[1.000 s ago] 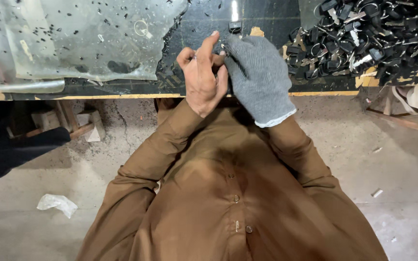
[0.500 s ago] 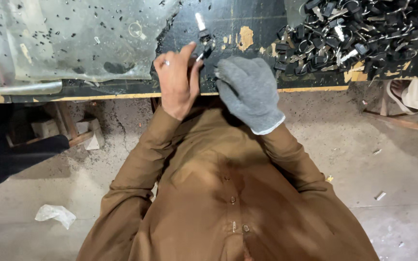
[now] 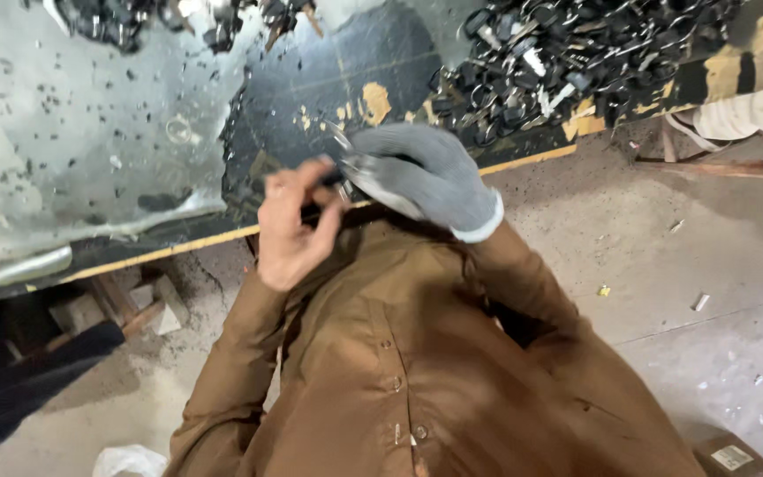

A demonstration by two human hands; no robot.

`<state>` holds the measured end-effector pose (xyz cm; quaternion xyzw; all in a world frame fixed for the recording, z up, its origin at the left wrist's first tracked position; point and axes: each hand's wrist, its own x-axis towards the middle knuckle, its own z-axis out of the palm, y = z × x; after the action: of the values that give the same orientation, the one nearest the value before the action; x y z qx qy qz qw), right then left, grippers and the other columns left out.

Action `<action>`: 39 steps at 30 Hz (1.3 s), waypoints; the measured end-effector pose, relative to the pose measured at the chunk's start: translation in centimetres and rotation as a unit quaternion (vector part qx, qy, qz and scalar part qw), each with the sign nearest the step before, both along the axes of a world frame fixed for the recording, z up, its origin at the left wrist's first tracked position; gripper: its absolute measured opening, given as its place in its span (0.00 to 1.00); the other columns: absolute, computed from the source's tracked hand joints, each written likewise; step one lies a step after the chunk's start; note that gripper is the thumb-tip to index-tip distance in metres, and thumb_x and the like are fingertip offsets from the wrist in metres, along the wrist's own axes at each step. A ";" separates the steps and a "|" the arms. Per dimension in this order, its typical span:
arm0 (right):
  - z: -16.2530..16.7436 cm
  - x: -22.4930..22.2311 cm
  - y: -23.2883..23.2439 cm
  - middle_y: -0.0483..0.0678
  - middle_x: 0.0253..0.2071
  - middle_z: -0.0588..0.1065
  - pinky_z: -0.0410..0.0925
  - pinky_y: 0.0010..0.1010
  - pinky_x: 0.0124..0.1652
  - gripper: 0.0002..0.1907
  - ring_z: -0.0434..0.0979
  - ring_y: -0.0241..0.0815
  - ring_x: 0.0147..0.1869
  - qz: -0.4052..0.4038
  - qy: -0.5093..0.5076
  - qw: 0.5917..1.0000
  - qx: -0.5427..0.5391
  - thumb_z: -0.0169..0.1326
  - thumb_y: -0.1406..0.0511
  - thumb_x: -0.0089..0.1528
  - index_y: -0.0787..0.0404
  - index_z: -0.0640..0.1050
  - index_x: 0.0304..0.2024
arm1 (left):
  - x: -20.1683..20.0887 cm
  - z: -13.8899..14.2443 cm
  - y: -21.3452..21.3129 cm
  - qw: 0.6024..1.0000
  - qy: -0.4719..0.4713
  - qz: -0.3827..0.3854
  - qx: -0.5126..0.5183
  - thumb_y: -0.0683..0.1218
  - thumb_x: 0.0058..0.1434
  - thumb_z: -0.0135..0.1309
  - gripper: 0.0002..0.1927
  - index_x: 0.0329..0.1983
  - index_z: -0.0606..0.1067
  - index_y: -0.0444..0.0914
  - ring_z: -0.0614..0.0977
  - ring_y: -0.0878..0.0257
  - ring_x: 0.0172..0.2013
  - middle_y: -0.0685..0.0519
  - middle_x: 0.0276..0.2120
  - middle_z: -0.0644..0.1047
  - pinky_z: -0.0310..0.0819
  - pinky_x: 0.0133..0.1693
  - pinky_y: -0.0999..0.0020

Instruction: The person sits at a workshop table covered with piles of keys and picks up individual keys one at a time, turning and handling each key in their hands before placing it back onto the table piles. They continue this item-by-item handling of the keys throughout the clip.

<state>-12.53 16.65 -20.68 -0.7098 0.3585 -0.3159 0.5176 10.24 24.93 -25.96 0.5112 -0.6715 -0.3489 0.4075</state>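
Now the small metal part [image 3: 343, 168] sits pinched between left hand [image 3: 291, 225] and gloved right hand [image 3: 421, 172].

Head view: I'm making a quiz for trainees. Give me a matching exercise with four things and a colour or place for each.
Things:
1. right hand
2. left hand
3. pile of metal parts
4. shirt

Descriptions:
A. brown, buttoned
B. bare
C. dark heap on the table's far right
D. in a grey glove

Pairs: 1-D, 2-B, 3-C, 4-A
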 end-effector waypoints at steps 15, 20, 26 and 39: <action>-1.9 -1.6 8.7 0.45 0.48 0.77 0.72 0.28 0.53 0.40 0.76 0.33 0.50 -0.112 -0.077 0.976 0.171 0.72 0.69 0.52 0.67 0.71 0.65 | -9.5 -2.1 -14.9 0.977 -0.133 -0.045 -0.163 0.44 0.55 0.68 0.16 0.43 0.74 0.43 0.74 0.46 0.50 0.49 0.45 0.74 0.59 0.47 0.47; -1.3 -2.2 8.4 0.46 0.46 0.78 0.73 0.27 0.52 0.34 0.77 0.33 0.49 -0.150 -0.020 0.979 0.139 0.72 0.68 0.51 0.64 0.74 0.59 | -3.7 1.0 -13.2 0.989 -0.074 -0.013 -0.130 0.34 0.63 0.59 0.13 0.47 0.73 0.40 0.77 0.48 0.46 0.49 0.45 0.75 0.65 0.47 0.57; -1.0 0.8 7.1 0.49 0.50 0.79 0.73 0.31 0.53 0.25 0.79 0.40 0.51 -0.187 0.038 0.982 0.013 0.70 0.69 0.52 0.62 0.77 0.52 | -0.1 5.4 -4.2 0.990 -0.114 -0.001 -0.088 0.34 0.59 0.56 0.14 0.48 0.75 0.38 0.78 0.48 0.43 0.47 0.42 0.75 0.69 0.47 0.54; 1.6 1.7 0.9 0.54 0.46 0.78 0.75 0.34 0.46 0.22 0.81 0.46 0.46 -0.160 0.215 0.946 -0.180 0.65 0.70 0.55 0.64 0.77 0.52 | -0.1 5.6 -1.6 0.989 -0.112 0.060 -0.074 0.35 0.61 0.59 0.18 0.55 0.74 0.36 0.77 0.48 0.49 0.45 0.49 0.73 0.73 0.51 0.57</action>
<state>-10.84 17.53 -19.08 -0.7754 0.5076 -0.2933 0.2345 10.19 23.36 -20.35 0.5550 -0.7047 -0.2140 0.3867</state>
